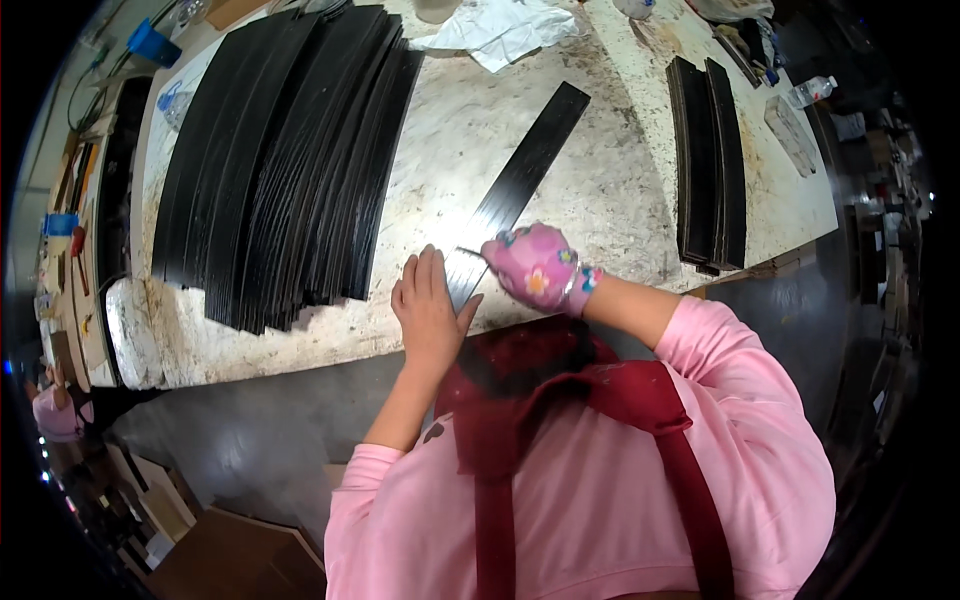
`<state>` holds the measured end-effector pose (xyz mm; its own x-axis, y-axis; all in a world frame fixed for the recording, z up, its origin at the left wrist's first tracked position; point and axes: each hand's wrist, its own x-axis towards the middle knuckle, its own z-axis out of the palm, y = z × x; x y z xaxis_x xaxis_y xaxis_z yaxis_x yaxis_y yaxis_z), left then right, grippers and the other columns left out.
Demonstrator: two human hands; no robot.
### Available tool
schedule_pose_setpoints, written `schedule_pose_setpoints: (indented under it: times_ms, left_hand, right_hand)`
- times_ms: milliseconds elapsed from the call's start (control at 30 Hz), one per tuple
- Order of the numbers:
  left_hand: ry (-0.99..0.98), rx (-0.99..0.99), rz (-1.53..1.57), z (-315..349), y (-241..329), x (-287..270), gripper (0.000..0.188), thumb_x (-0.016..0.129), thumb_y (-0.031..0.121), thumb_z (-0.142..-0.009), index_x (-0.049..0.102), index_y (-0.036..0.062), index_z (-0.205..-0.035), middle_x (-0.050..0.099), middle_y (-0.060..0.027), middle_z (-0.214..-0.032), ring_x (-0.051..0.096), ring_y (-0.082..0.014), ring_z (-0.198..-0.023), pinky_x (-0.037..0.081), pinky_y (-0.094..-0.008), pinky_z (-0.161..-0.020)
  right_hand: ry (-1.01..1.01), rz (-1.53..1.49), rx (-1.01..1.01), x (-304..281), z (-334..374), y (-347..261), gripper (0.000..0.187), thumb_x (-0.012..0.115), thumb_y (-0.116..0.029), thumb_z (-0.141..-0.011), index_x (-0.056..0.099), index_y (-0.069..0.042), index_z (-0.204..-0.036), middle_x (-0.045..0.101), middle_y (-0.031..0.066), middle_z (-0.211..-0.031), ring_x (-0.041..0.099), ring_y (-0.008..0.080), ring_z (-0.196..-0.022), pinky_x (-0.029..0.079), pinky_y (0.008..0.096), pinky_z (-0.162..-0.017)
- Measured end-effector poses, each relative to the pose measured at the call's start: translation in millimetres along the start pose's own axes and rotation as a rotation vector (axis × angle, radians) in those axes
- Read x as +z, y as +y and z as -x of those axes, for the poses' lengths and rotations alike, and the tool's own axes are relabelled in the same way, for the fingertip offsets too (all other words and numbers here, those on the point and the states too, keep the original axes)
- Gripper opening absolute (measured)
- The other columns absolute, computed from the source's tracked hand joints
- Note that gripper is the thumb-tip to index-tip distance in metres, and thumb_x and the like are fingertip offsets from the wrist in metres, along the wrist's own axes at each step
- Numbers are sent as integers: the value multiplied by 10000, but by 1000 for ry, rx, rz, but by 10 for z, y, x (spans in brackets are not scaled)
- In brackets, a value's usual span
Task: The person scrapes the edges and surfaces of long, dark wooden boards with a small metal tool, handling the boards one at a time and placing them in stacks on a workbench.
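A long, flat black strip (535, 145) lies slantwise on the worktable, its near part shining with reflected light. My bare left hand (430, 305) holds the strip's near end, fingers stretched along its left side and thumb at its right edge. In a pink flowered glove, my right hand (535, 268) is closed around a thin, dark, pointed tool (469, 251). The tool's tip reaches over the strip near my left fingertips; whether it touches the surface I cannot tell. Most of the tool is hidden in the glove.
A large stack of black strips (285, 165) covers the left of the white, stained worktable (610, 190). Shorter black pieces (710, 165) stand at the right. A white cloth (500, 32) lies at the back, and a clear bottle (812, 91) near the right edge.
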<state>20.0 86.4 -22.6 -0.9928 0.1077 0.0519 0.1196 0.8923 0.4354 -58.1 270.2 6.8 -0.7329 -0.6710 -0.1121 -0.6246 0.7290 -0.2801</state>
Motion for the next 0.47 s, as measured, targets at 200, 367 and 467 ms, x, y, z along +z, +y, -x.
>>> schedule_pose_setpoints:
  times_ms: [200,367,467]
  left_hand:
    - [-62,5,-1,-18,-39,103,814,733,291,-763,330,-18,-1399,331,-162,-1459,280,-368,-1347,199,-486,-1082]
    - [-28,-1,-43,11,-123,164,810,726,389,-755,376,17,-1384,350,-116,-1465,288,-354,-1353,222,-526,-1072]
    - [-22,6,-63,12,-140,207,842,743,395,-733,371,26,-1391,345,-117,-1469,278,-358,-1361,213,-527,-1078]
  right_hand:
    - [259,119,562,-437,-342,1691,242,433,-218,-906,601,-46,-879,650,224,-846,646,389,-762,513,482,-672]
    - [73,49,218,-211,-316,708,167,491,-206,-862,603,-86,-832,636,190,-776,641,360,-733,511,464,-683]
    - [68,-65,580,-424,-557,1488,171,536,-250,-842,595,-90,-835,649,170,-798,663,342,-769,517,467,-699]
